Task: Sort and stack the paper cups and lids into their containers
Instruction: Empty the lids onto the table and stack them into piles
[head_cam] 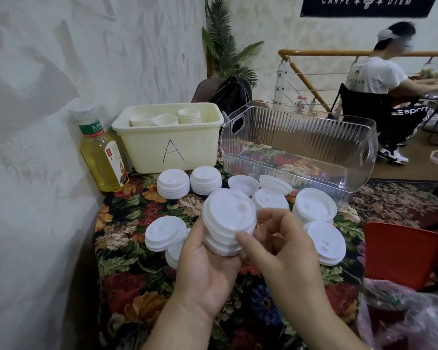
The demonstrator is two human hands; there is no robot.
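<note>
Floral cloth; both hands grip round ridged lids.

The left hand covers the lower part of the lid stack it holds, so its count cannot be told; the lids behind that hand are half hidden; the plastic bag is cut by the edge; the seated person is blurred.

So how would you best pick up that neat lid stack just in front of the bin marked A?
Come from above and grip the lid stack round its side walls, low down; it stands upright, and its left side is free.
</note>
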